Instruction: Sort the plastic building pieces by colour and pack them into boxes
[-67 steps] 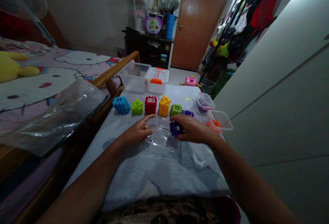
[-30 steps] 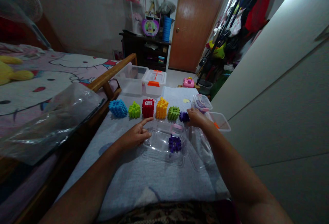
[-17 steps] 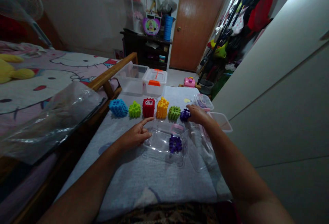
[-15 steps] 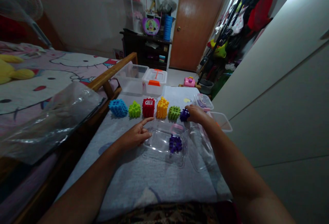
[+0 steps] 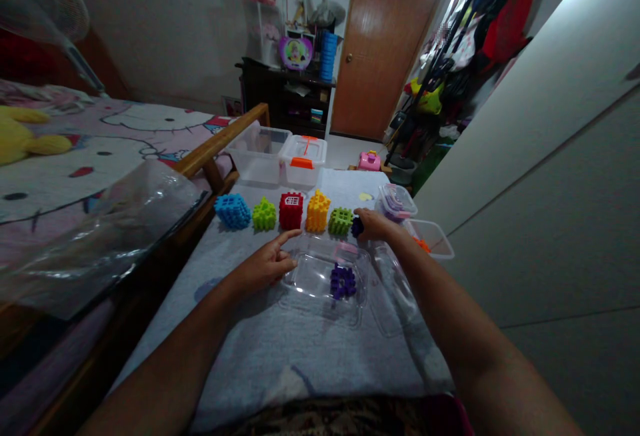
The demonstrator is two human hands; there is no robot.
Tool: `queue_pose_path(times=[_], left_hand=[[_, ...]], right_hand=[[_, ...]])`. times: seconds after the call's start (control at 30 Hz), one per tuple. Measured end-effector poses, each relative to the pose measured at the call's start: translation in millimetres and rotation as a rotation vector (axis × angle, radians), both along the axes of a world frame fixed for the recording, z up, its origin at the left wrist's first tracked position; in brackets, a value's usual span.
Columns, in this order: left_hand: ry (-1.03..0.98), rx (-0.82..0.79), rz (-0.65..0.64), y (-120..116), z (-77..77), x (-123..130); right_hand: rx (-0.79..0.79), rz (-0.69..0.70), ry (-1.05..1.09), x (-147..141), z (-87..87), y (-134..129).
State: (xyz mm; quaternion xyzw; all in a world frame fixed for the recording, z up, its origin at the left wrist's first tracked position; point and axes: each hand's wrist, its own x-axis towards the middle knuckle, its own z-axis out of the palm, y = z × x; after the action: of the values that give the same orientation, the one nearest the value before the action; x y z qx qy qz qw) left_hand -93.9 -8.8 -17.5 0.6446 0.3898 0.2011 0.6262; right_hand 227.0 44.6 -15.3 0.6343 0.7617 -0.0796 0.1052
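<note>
My right hand point(image 5: 374, 225) is closed around a dark purple block piece point(image 5: 357, 227) at the right end of a row; the fingers partly cover it. Beside it stand an olive-green block point(image 5: 341, 221), a yellow block point(image 5: 317, 212), a red block point(image 5: 291, 211) with a white window, a lime block point(image 5: 264, 214) and a blue block stack point(image 5: 233, 211). My left hand point(image 5: 273, 261) has its index finger stretched out and other fingers loosely bent, at the left edge of a clear plastic container point(image 5: 311, 277). Another purple block point(image 5: 343, 282) lies in that container.
Behind the row stand a clear bin point(image 5: 260, 156) and an orange-latched lidded box point(image 5: 303, 159). At right are a small clear container point(image 5: 397, 201) and a clear tray point(image 5: 431, 239). A wooden bed rail point(image 5: 220, 139) runs along the left, and a white cabinet point(image 5: 550, 176) borders the right.
My right hand has turned and closed further over the purple piece, hiding more of it. The left hand keeps its place; the whole view has shifted slightly.
</note>
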Motion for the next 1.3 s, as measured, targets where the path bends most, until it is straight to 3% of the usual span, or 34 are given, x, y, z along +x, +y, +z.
queue_pose_path(times=[0.17,0.3,0.4,0.5,0.6,0.67,0.77,0.9,1.07,1.3], left_hand=[[-0.014,0.002,-0.006,1,-2.4,-1],[-0.015,0.01,0.004,1,-3.2,-1],[-0.005,0.009,0.008,1,-3.6,0],[-0.009,0.001,-0.004,2,-4.7,-1],[-0.003,0.015,-0.004,2,-4.7,0],[-0.011,0.01,0.002,1,-3.8,0],[-0.033,-0.006,0.003,1,-2.0,0],[-0.041,0.0,-0.011,0,-2.6,0],[-0.055,0.001,0.01,0,-5.6,1],[-0.026,0.009,-0.018,1,-4.7,1]], right_hand=[[0.029,0.004,-0.014,-6,1.4,-7],[0.048,-0.01,-0.04,-4,15.6,-10],[0.067,-0.03,-0.052,1,40.5,-15],[0.084,-0.017,-0.013,-6,76.2,-29],[0.086,0.11,0.105,-33,108.3,-51],[0.05,0.228,0.171,-60,118.2,-66],[-0.037,0.398,0.213,-101,109.6,-81],[-0.103,0.442,0.12,-130,74.8,-85],[-0.041,0.391,0.014,-135,47.2,-85],[-0.026,0.319,-0.054,-136,41.4,-96]])
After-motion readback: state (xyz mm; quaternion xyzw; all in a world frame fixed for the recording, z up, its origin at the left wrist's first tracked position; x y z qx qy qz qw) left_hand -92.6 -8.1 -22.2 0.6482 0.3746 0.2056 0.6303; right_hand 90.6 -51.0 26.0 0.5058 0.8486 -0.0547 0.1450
